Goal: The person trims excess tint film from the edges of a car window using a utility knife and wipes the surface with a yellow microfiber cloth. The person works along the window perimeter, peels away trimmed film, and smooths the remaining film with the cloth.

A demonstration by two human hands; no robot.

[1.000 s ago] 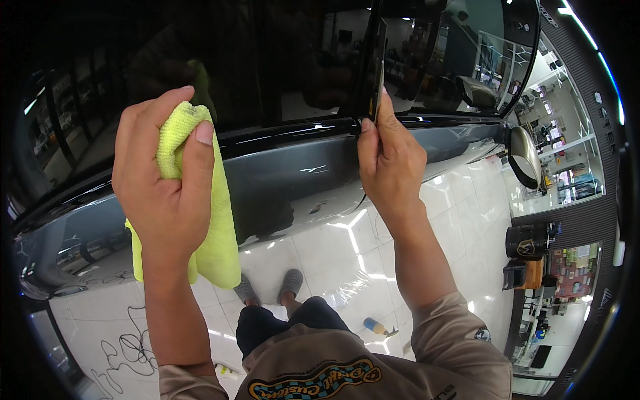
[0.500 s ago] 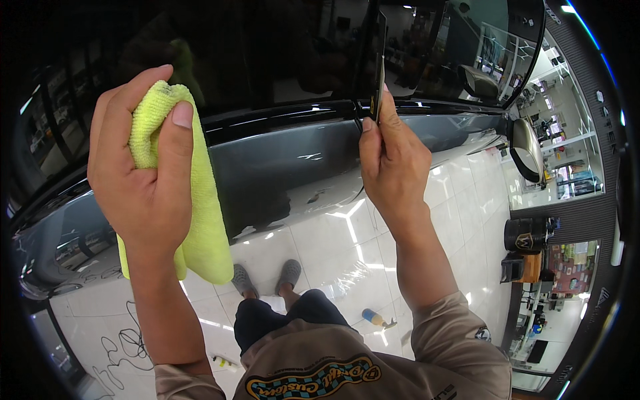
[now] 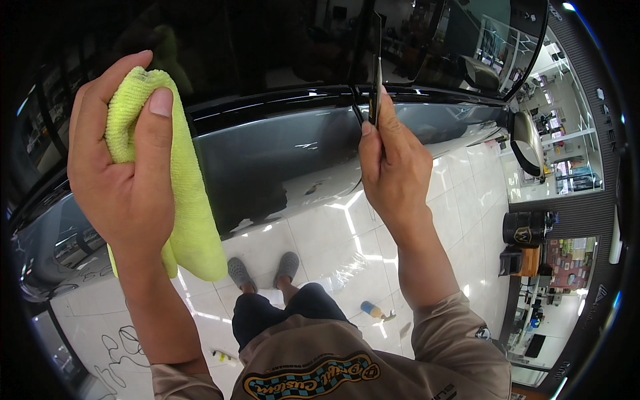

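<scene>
My left hand (image 3: pixel 120 167) is closed around a yellow-green microfiber cloth (image 3: pixel 193 230). The cloth is bunched between thumb and fingers, and its free end hangs below. Beyond it lies the dark side window (image 3: pixel 267 47) of a car, which reflects the cloth. In my right hand (image 3: pixel 398 160) is a thin, flat black squeegee (image 3: pixel 377 80), pinched upright and seen nearly edge-on. It stands in front of the gap between two windows, just above the glossy grey car door (image 3: pixel 280 153). Whether its edge touches the glass I cannot tell.
A side mirror (image 3: pixel 527 143) juts from the car at the right. On the tiled floor (image 3: pixel 320 240) lie a spray bottle (image 3: pixel 373 310), clear plastic film (image 3: pixel 343 273) and a loose dark cord (image 3: pixel 123 347) at the left. A black drum (image 3: pixel 523 229) stands at the far right.
My left hand has moved left and slightly up with the cloth. The right hand keeps hold of the squeegee almost in place, its blade slightly straighter.
</scene>
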